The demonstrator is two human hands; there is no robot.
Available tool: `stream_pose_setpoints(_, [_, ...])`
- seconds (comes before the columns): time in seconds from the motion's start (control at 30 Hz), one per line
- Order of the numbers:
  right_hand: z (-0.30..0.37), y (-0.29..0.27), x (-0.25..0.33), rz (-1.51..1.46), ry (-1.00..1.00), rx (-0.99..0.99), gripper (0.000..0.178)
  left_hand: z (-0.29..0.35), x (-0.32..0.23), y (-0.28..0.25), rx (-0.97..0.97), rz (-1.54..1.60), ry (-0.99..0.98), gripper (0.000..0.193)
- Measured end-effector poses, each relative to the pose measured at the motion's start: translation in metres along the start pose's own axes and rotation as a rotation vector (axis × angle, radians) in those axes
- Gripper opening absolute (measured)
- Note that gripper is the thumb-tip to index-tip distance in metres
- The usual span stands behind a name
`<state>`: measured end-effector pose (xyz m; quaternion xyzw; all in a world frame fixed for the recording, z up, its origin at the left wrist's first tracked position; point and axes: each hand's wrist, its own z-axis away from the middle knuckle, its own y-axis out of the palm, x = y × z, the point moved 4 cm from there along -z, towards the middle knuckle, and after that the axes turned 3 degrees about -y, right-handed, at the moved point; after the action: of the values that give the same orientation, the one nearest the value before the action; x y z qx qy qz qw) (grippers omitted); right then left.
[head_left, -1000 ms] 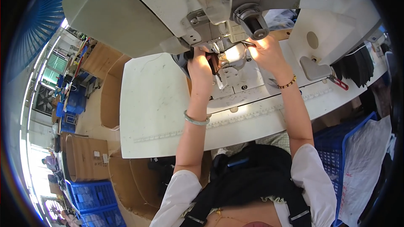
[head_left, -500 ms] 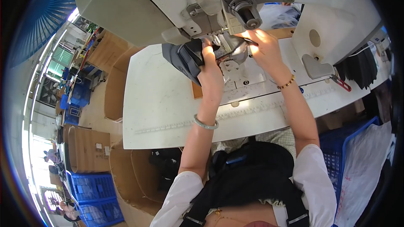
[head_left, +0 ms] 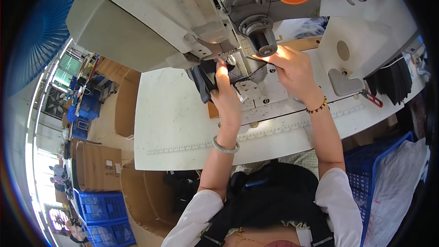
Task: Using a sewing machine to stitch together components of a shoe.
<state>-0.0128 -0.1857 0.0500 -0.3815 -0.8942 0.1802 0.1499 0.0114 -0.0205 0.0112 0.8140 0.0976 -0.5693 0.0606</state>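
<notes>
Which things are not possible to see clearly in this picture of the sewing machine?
In the head view:
Dark cloth: partly hidden by the left hand.
Right hand: fingertips unclear in bright light.
Ruler: marks too small to read.
Blue fan: cut off by the picture's rim.

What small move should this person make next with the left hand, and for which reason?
Probably, ease the left hand slightly back along the dark fabric: its fingertips seem very close to the head of the sewing machine, where the fabric lies. What the right hand grips is unclear.
</notes>
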Motion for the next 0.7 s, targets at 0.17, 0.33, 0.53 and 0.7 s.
stream_pose_setpoints(0.17, [-0.003, -0.003, 0.001, 0.001, -0.060, 0.021, 0.036, 0.011, -0.008, 0.002, 0.007, 0.116, 0.035, 0.029])
stream_pose_setpoints(0.33, [-0.003, -0.007, 0.003, 0.062, -0.099, 0.056, 0.035, 0.013, -0.012, 0.003, -0.041, 0.207, 0.073, 0.020])
stream_pose_setpoints(0.53, [-0.006, -0.008, 0.005, 0.057, -0.104, 0.076, 0.036, 0.013, -0.008, -0.003, -0.015, 0.158, 0.085, 0.022])
stream_pose_setpoints(0.7, [-0.005, -0.011, 0.006, 0.052, -0.122, 0.082, 0.036, 0.009, 0.003, -0.010, 0.023, 0.097, -0.005, 0.021])
